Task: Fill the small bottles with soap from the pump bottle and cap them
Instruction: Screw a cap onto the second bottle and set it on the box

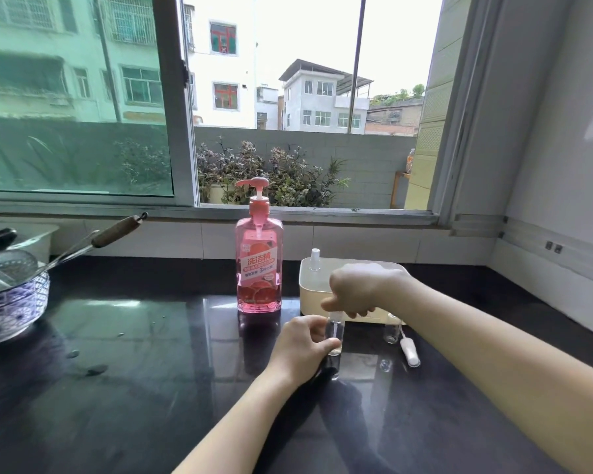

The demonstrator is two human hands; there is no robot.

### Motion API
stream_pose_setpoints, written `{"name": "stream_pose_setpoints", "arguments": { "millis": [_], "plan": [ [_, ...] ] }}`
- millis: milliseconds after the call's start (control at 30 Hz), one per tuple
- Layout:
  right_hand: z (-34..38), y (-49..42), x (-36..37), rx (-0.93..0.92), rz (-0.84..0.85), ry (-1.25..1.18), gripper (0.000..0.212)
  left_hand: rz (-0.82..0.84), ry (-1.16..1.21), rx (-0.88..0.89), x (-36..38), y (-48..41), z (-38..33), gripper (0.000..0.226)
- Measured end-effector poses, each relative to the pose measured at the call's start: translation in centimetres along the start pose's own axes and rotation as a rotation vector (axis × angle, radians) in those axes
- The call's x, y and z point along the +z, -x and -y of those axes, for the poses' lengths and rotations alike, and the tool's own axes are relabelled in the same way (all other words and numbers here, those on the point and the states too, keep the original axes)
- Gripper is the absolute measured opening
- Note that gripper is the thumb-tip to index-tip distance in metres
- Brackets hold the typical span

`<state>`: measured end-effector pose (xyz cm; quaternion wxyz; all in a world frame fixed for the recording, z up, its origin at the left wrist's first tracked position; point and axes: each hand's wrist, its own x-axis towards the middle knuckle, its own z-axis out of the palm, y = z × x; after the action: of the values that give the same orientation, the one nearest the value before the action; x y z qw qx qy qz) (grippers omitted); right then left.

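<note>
While left hand (pixel 300 345) grips small bottle (pixel 334 336), right hand (pixel 360 289) seemingly caps it

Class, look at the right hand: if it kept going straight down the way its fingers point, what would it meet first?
Most likely the top of the small clear bottle that the left hand steadies on the counter. The right hand is directly above it, fingers at its neck; contact is hard to judge.

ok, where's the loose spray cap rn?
Head view: the loose spray cap lies flat on the dark counter, right of the uncapped small bottle, in front of the cream box.
</note>
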<state>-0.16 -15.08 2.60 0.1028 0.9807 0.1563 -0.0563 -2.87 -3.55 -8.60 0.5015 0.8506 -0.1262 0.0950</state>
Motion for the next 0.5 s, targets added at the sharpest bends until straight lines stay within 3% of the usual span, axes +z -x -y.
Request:
{"name": "stream_pose_setpoints", "arguments": {
  "millis": [67,233,267,400,500],
  "plan": [
    [-0.3,0.1,-0.3,0.004,0.036,0.005,0.056,0.001,-0.006,0.000,0.0,0.0,0.0,0.022],
    [-0.9,-0.1,-0.8,-0.111,0.104,-0.169,0.026,0.009,0.015,-0.007,0.0,-0.2,0.0,0.024],
    [-0.7,-0.1,-0.5,-0.111,0.092,-0.136,0.026,0.012,0.017,0.000,0.0,-0.2,0.1,0.022],
    [-0.6,-0.4,0.7,-0.032,0.025,-0.035,0.058,0.005,0.010,-0.020,0.1,-0.3,0.2,0.021],
    [-1.3,0.2,0.0,-0.057,0.100,-0.135,0.047,0.019,-0.001,0.002,0.1,-0.4,0.3,0.016]
  ]
}}
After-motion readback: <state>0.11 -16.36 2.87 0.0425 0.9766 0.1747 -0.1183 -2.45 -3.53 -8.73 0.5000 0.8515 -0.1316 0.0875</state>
